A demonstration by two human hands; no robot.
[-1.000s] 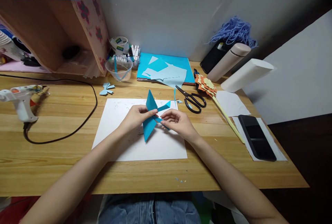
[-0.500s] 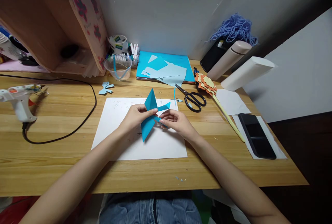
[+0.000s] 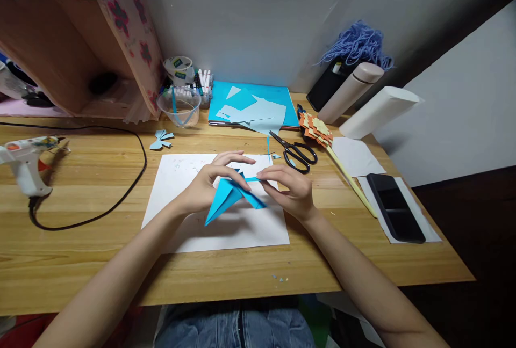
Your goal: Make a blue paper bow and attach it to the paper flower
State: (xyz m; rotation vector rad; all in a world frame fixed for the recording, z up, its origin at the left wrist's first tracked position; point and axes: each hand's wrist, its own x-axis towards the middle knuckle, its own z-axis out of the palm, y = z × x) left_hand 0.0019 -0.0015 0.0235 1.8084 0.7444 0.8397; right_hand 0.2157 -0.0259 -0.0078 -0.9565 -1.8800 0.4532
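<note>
While our left hand holds the blue fold near its middle, a finger bent over the paper, our right hand pinches the end of a narrow strip that runs rightward from it; we cannot see the left thumb. We have the fold raised above the middle of the white sheet, its wide pleated wing slanting down toward the sheet's near edge and a second tail pointing toward the sheet's right edge. Just beyond the sheet's far right corner we see scissors, partly open, and beyond its far left corner a pale bow. Behind the sheet stand a clear tub and markers, with a blue pad to their right bearing paper scraps. To the right of the sheet we find a paper flower on a yellow stem and, farther out, a phone. Well to the left of the sheet lies a glue gun, its black cord curving back toward the sheet. All of it is on our wooden table.
</note>
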